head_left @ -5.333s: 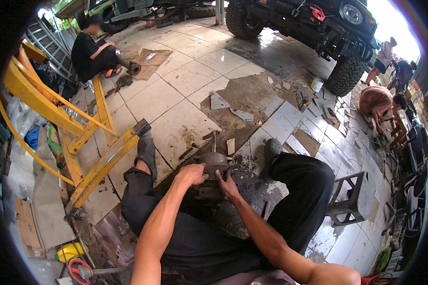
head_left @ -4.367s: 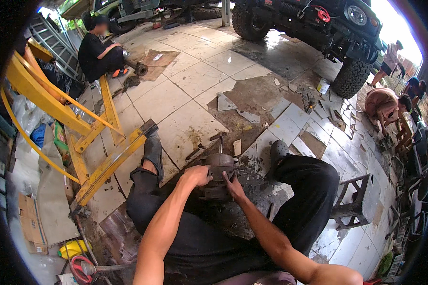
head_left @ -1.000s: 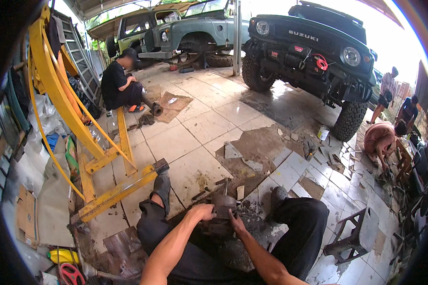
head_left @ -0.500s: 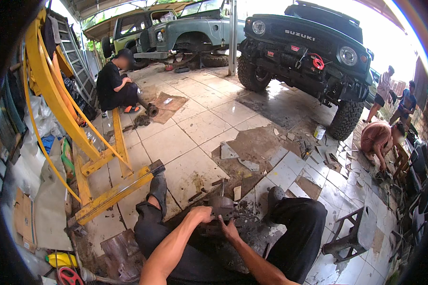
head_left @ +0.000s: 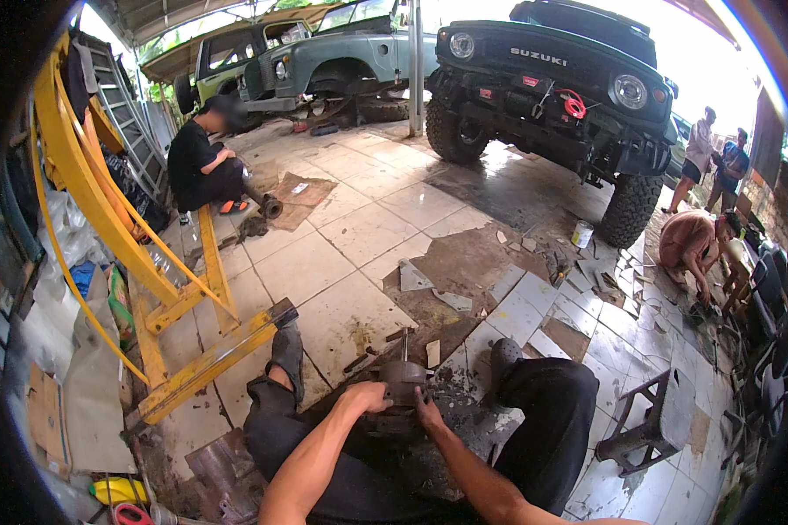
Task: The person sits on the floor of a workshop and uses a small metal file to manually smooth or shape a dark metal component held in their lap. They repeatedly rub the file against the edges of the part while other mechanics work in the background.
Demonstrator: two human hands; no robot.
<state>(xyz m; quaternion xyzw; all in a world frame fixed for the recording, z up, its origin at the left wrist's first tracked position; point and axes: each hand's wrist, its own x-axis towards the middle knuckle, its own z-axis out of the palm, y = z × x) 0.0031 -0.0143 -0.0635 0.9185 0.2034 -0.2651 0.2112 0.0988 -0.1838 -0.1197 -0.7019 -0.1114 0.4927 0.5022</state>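
Observation:
Between my legs is a dark, greasy metal housing [head_left: 404, 374], rounded at the top, with a thin shaft standing up from behind it. Its exact kind does not show. My left hand [head_left: 372, 397] is closed on its left side, with the fingertips partly hidden behind the metal. On the opposite side, my right hand [head_left: 427, 411] grips the lower right edge, thumb upward. Under the housing lies more dark metal, mostly hidden by my arms. Beyond it, a dark hand tool [head_left: 359, 360] rests on the tiles.
A yellow shop crane [head_left: 210, 360] stands to my left, its leg beside my foot. At right are a dark plastic stool [head_left: 650, 427] and loose broken tiles. Ahead, a dark off-road car [head_left: 543, 96] is parked. One co-worker [head_left: 203, 162] squats far left, another [head_left: 687, 249] far right.
The view has shifted slightly. My right hand has moved a little along the housing's right side, and the housing appears slightly turned. My left hand keeps its hold.

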